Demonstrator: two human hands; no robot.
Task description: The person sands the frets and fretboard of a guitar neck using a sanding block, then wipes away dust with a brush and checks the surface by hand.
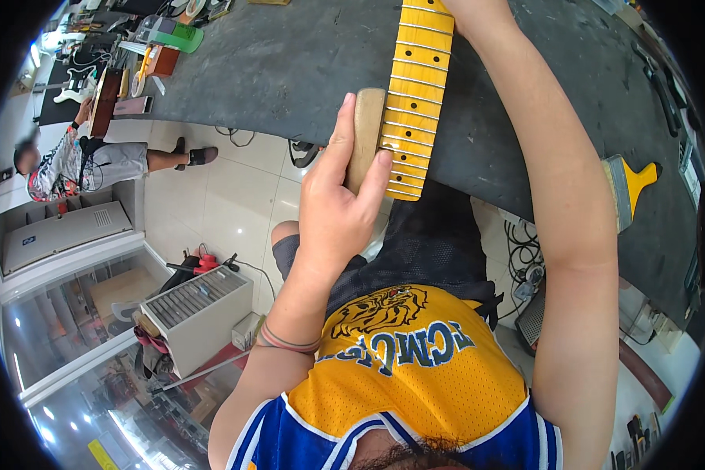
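A guitar neck (417,94) with a yellow fretboard, dark dot inlays and metal frets lies at the bench's near edge, its end sticking out toward me. My left hand (341,200) grips a smooth wooden block (366,129) between thumb and fingers. The block stands along the left edge of the fretboard, and a fingertip of that hand rests on the frets. At the top of the head view my right hand (478,14) is against the far part of the neck. Its fingers are cut off by the picture's edge.
The dark bench top (290,63) spreads under the neck. A wide brush with a yellow handle (641,184) lies right of my right forearm. At left, another person (90,164) holds a guitar body (106,102). A white cabinet (200,317) stands on the tiled floor.
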